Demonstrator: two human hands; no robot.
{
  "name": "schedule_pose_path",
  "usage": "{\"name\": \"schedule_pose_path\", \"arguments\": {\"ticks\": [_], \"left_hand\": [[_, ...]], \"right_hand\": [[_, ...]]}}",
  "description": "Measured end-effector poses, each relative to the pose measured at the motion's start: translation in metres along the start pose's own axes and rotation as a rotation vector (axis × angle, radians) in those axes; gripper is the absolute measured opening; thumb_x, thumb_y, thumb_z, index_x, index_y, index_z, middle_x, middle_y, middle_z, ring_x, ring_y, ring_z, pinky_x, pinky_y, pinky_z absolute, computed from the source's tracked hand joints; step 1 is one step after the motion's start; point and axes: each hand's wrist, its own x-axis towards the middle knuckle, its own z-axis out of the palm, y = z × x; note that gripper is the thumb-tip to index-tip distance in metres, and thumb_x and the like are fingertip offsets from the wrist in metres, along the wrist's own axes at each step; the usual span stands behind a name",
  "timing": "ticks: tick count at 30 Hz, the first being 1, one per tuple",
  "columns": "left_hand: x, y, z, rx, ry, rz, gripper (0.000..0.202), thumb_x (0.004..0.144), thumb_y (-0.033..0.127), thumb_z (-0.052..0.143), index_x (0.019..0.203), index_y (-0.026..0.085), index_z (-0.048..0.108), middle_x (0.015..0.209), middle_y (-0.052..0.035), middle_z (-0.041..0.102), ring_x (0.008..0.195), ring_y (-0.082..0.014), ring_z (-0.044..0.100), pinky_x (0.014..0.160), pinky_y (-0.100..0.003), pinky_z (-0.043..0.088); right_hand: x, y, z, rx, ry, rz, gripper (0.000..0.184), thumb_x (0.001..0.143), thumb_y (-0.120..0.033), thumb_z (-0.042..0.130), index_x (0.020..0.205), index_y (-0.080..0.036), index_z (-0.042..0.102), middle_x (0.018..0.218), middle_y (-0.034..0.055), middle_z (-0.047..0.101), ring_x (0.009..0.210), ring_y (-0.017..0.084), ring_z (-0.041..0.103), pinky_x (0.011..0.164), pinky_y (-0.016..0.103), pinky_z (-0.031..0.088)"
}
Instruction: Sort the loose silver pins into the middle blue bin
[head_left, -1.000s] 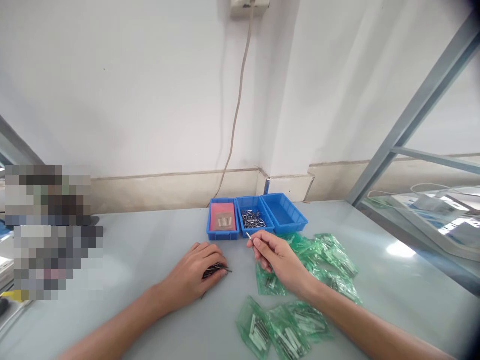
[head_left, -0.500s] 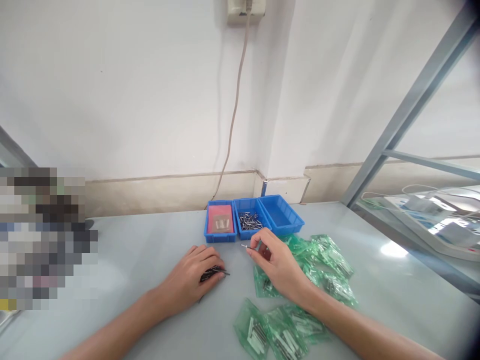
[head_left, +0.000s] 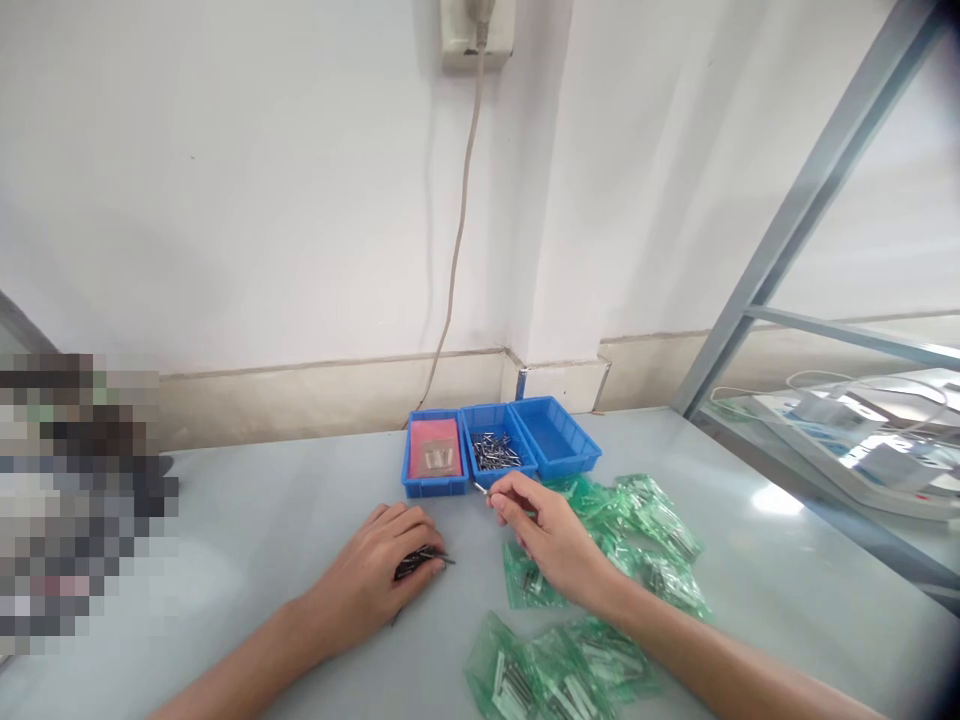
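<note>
My left hand [head_left: 382, 570] rests on the grey table [head_left: 247, 540], fingers curled over a small bundle of dark metal pins [head_left: 420, 561]. My right hand [head_left: 544, 530] is raised a little to its right, pinching a single thin metal pin [head_left: 481, 489] that points toward the blue trays. Three small blue trays stand just behind: the left tray [head_left: 433, 459] holds a pink sheet and small parts, the middle tray [head_left: 495, 453] holds loose metal pins, the right tray [head_left: 555, 440] looks empty.
Several green plastic bags of pins [head_left: 637, 530] lie to the right of and in front of my right hand. A cable [head_left: 454, 270] hangs down the wall from a socket. A metal frame [head_left: 795, 210] and another surface stand at the right.
My right hand with its pin has shifted slightly left toward the middle tray. The left hand has stayed on its bundle. The camera has tilted a little.
</note>
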Motion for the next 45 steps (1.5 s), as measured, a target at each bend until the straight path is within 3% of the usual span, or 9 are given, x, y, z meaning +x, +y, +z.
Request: {"name": "schedule_pose_path", "arguments": {"ticks": [6, 15, 19, 21, 24, 27, 30, 34, 45], "left_hand": [[0.000, -0.001, 0.001, -0.007, -0.005, 0.002, 0.011, 0.111, 0.027, 0.056, 0.112, 0.025, 0.067, 0.113, -0.0045, 0.070, 0.102, -0.0234, 0.063, 0.092, -0.037, 0.046], [0.001, 0.000, 0.001, -0.007, -0.020, -0.008, 0.008, 0.110, 0.025, 0.057, 0.112, 0.025, 0.065, 0.113, -0.0047, 0.068, 0.102, -0.0236, 0.061, 0.092, -0.038, 0.045], [0.000, 0.000, 0.002, -0.004, -0.029, -0.018, 0.008, 0.110, 0.024, 0.058, 0.112, 0.025, 0.065, 0.114, -0.0042, 0.068, 0.102, -0.0231, 0.061, 0.092, -0.038, 0.044], [0.000, 0.000, 0.002, -0.004, -0.027, -0.022, 0.007, 0.110, 0.023, 0.058, 0.113, 0.024, 0.065, 0.114, -0.0038, 0.067, 0.103, -0.0230, 0.061, 0.093, -0.038, 0.044], [0.001, 0.000, 0.002, 0.002, -0.026, -0.022, 0.007, 0.109, 0.022, 0.059, 0.114, 0.024, 0.064, 0.114, -0.0034, 0.067, 0.103, -0.0226, 0.061, 0.093, -0.037, 0.043], [0.001, 0.002, 0.001, 0.009, -0.014, -0.020, 0.007, 0.109, 0.022, 0.059, 0.114, 0.024, 0.063, 0.115, -0.0031, 0.067, 0.104, -0.0224, 0.061, 0.093, -0.037, 0.043], [0.000, 0.002, 0.003, 0.013, 0.013, -0.030, 0.007, 0.109, 0.022, 0.061, 0.115, 0.024, 0.063, 0.115, -0.0030, 0.066, 0.105, -0.0229, 0.060, 0.095, -0.037, 0.043], [-0.001, -0.001, 0.006, 0.018, 0.040, -0.050, 0.011, 0.107, 0.020, 0.064, 0.117, 0.023, 0.061, 0.116, -0.0034, 0.065, 0.106, -0.0230, 0.059, 0.097, -0.038, 0.043], [-0.002, -0.004, 0.010, -0.016, 0.020, -0.049, 0.003, 0.110, 0.022, 0.060, 0.112, 0.023, 0.062, 0.113, -0.0045, 0.064, 0.105, -0.0233, 0.059, 0.096, -0.037, 0.045]], "right_hand": [[0.005, -0.002, -0.001, 0.264, -0.029, 0.135, 0.046, 0.101, -0.067, 0.060, 0.096, -0.022, 0.066, 0.075, -0.0048, 0.052, 0.053, 0.009, 0.040, 0.046, 0.022, 0.032], [0.010, -0.001, -0.004, 0.372, 0.075, 0.198, 0.049, 0.093, -0.068, 0.072, 0.084, -0.022, 0.057, 0.072, -0.0063, 0.051, 0.051, 0.008, 0.041, 0.043, 0.020, 0.034], [0.014, -0.001, -0.007, 0.415, 0.113, 0.176, 0.047, 0.096, -0.068, 0.069, 0.106, -0.022, 0.066, 0.083, -0.0016, 0.060, 0.056, 0.010, 0.044, 0.043, 0.021, 0.036], [0.014, -0.001, -0.007, 0.369, 0.102, 0.149, 0.049, 0.098, -0.067, 0.066, 0.118, -0.023, 0.066, 0.088, 0.0001, 0.063, 0.058, 0.012, 0.046, 0.043, 0.023, 0.036], [0.009, -0.001, -0.007, 0.167, 0.030, 0.095, 0.038, 0.106, -0.060, 0.057, 0.113, -0.023, 0.068, 0.086, -0.0005, 0.061, 0.061, 0.014, 0.049, 0.049, 0.025, 0.040], [0.001, -0.005, -0.005, -0.203, -0.085, -0.094, 0.026, 0.111, -0.042, 0.056, 0.099, -0.023, 0.071, 0.089, 0.0009, 0.064, 0.081, 0.019, 0.058, 0.073, 0.031, 0.048], [-0.008, -0.011, -0.002, -0.414, -0.287, -0.297, 0.016, 0.110, -0.028, 0.059, 0.108, -0.026, 0.075, 0.109, 0.0034, 0.067, 0.107, 0.023, 0.060, 0.097, 0.038, 0.048], [-0.013, -0.016, 0.002, -0.499, -0.400, -0.330, 0.016, 0.108, -0.024, 0.064, 0.116, -0.029, 0.077, 0.120, 0.0030, 0.068, 0.115, 0.023, 0.060, 0.108, 0.042, 0.044], [-0.013, -0.015, 0.002, -0.492, -0.429, -0.378, 0.026, 0.108, -0.024, 0.065, 0.131, -0.031, 0.075, 0.131, 0.0005, 0.073, 0.120, 0.023, 0.057, 0.113, 0.040, 0.041]]}}
